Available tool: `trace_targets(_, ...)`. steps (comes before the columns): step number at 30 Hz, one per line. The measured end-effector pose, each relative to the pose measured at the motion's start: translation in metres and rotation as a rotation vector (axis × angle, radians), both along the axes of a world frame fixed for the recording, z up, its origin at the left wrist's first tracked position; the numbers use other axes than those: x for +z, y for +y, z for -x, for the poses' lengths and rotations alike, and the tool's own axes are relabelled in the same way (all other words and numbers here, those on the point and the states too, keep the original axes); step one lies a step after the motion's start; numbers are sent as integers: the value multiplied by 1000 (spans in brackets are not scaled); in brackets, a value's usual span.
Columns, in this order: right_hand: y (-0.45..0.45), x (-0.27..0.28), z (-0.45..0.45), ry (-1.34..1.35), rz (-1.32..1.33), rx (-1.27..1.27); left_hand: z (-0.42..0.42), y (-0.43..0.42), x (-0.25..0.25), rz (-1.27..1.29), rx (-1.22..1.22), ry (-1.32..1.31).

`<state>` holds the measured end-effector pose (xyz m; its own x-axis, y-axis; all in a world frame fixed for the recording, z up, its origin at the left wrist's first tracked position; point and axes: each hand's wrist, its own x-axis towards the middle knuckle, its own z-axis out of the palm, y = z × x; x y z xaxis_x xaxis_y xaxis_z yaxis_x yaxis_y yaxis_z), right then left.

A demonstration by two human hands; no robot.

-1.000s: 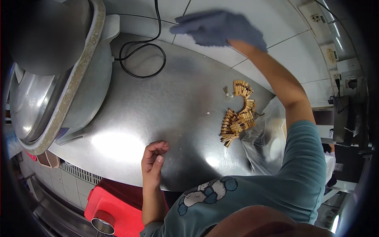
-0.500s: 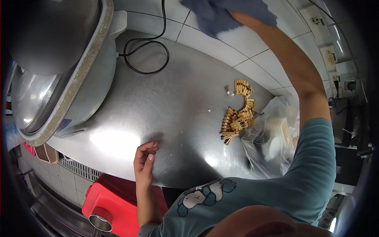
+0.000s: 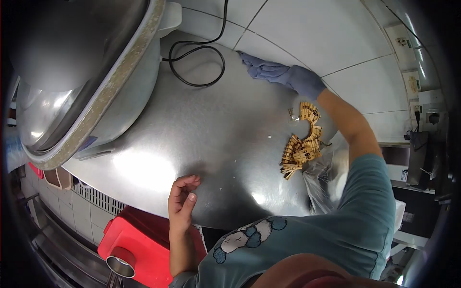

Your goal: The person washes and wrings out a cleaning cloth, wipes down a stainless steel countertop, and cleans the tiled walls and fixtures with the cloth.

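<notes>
A grey-blue cloth (image 3: 283, 76) lies along the back edge of the steel table, where it meets the tiled wall. My right hand is wrapped in this cloth and presses it there, its fingers hidden; only the wrist and forearm (image 3: 343, 113) show. Over the front edge of the table hovers my left hand (image 3: 182, 197), fingers loosely curled, thumb apart, nothing in it. Near my right forearm, a ring of numbered wooden tags (image 3: 305, 146) rests on the steel table (image 3: 225, 125), with a small clear piece (image 3: 294, 117) beside it.
A large metal-lidded appliance (image 3: 120, 101) takes up the left side, its black cable (image 3: 223, 72) looped on the table. A clear plastic bag (image 3: 324, 180) sits at the right. Below the front edge is a red container (image 3: 144, 249) with a metal cup (image 3: 121, 263).
My right hand has brought the cloth down from the wall tiles to the table's back edge. The view has shifted slightly; my left hand keeps about the same pose.
</notes>
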<state>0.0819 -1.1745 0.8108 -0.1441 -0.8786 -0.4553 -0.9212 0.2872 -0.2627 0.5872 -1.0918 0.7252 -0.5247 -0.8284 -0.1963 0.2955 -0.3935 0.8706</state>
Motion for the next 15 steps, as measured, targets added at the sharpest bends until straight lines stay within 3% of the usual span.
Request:
trace_targets(2, -20, -21, 22, 460, -126, 346, -12, -1, -3, -12, 17, -27)
trace_targets(9, -150, -24, -78, -77, 311, 509, -9, -9, -2, -40, 63, -17)
trace_targets(12, -172, -44, -88, -16, 81, 256, -7, -12, -7, -30, 73, -8)
trace_targets(15, -143, -46, -75, -101, 59, 147, -14, -9, -6, -26, 79, -19)
